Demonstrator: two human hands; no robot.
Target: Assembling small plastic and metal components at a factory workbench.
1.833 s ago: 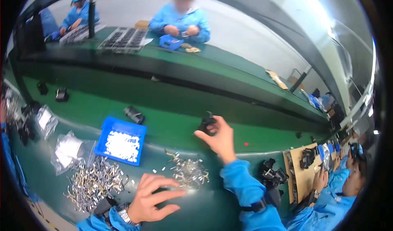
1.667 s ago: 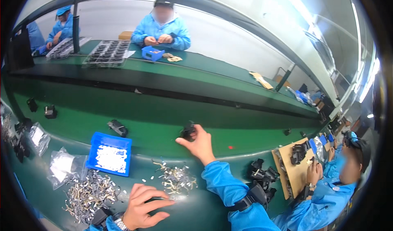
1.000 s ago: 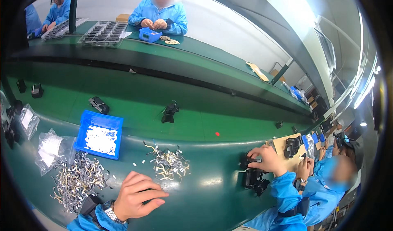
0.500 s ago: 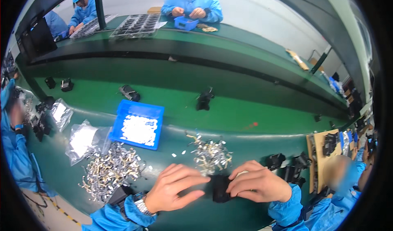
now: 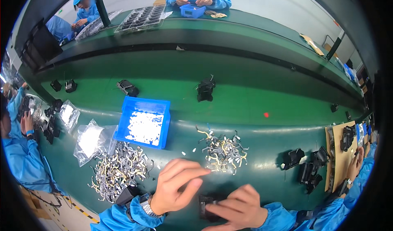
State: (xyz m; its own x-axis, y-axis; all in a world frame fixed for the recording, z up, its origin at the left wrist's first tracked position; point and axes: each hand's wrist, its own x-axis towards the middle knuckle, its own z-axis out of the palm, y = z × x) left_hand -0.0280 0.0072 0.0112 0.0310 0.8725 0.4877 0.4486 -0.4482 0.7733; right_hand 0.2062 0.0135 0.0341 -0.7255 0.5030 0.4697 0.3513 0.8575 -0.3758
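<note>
A small black plastic housing (image 5: 203, 208) lies at the near middle of the green bench. Fingers of my right hand (image 5: 245, 208) reach over its right side; they are smeared by motion, so I cannot make out whether they grip it. Left of the housing is my left hand (image 5: 176, 190), fingers apart, the longest tip at the near edge of a small pile of short cables with connectors (image 5: 225, 153). I see nothing held in it. A larger pile of similar cables (image 5: 118, 171) spreads left of my left hand.
Behind the larger pile stands a blue bin (image 5: 163, 126) of small white pieces, beside a clear plastic bag (image 5: 92, 143). Black housings (image 5: 309, 173) lie at right, near a cardboard sheet (image 5: 337, 149). Another black unit (image 5: 206, 89) sits farther back. Co-workers sit left, right and opposite.
My right hand has moved nearer me with the black housing, which now shows more of its face. My left hand has shifted slightly right. The whole view has also shifted a little.
</note>
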